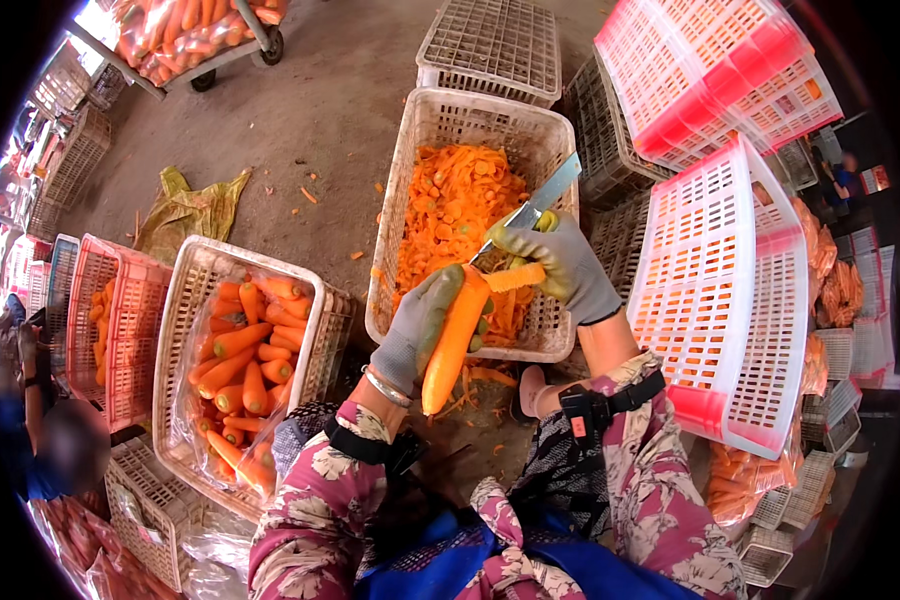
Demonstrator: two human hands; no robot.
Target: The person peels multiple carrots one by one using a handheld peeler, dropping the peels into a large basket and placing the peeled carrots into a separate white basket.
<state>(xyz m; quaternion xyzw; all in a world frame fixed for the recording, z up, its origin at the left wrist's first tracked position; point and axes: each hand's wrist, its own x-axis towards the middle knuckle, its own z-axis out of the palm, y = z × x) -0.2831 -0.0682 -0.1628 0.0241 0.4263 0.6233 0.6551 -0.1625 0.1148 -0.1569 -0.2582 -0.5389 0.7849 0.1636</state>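
My left hand (pixel 427 322), in a grey glove with green fingers, grips a large orange carrot (pixel 450 349) whose narrow end points down towards me. My right hand (pixel 562 259), gloved alike, holds a metal-bladed knife (pixel 547 195), its wide blade pointing up and right. A thinner metal part reaches from that hand to the carrot's upper end. A strip of carrot peel (pixel 514 278) stretches between the carrot and my right fingers. Beneath both hands stands a white plastic crate (pixel 487 112) with orange peelings and cut pieces (pixel 454 202) in it.
At left, a plastic-lined crate (pixel 241 255) holds whole carrots (pixel 244 352), beside a red crate (pixel 131 322). Stacked white and red crates (pixel 709 285) stand close on my right. A wheeled cart (pixel 225 56) carries bagged carrots. Another person (pixel 34 450) is at the far left.
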